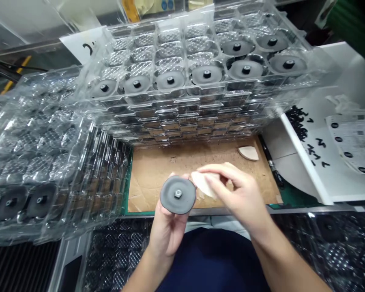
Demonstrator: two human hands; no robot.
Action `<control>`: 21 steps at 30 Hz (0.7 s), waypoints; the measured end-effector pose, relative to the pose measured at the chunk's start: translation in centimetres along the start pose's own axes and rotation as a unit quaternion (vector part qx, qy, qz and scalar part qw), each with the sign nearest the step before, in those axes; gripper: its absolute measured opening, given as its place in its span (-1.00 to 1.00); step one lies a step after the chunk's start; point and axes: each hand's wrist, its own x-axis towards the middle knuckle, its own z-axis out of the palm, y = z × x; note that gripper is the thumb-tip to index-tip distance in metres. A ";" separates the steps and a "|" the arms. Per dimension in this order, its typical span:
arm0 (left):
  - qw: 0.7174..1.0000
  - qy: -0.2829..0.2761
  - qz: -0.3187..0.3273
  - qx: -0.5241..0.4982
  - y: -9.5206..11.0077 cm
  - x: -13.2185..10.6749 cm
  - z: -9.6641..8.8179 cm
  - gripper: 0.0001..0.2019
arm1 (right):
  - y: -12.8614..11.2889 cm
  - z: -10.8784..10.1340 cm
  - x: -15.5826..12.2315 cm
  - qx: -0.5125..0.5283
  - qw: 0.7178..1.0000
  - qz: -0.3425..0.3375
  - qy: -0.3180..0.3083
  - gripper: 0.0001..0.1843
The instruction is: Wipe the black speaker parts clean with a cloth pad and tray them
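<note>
Left hand (166, 231) clamped on grey disc (178, 194), held up at its edge. Right hand (243, 198) pinches white cloth (202, 182) against disc's right rim. Beyond both hands: cardboard mat (158, 170), then stacked clear trays (185, 117) holding more discs (207, 74).

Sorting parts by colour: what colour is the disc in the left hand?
Dark grey, with a small silvery hub at its centre; the disc shows in the head view, held by the left hand.
</note>
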 end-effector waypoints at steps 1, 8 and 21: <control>1.000 -0.009 -0.017 -0.020 0.3 0.0 -0.2 -0.52 | 1.4 -0.1 -0.4 0.015 0.998 0.057 -0.008 -0.83; 0.995 -0.052 -0.061 -0.061 1.0 0.2 -0.4 -0.45 | 10.0 1.6 -5.5 -0.036 0.985 0.157 -0.060 -0.74; 0.997 -0.026 -0.063 0.030 -0.2 -0.8 0.0 -0.52 | -4.7 -0.3 -1.8 -0.004 0.982 -0.147 -0.115 -0.75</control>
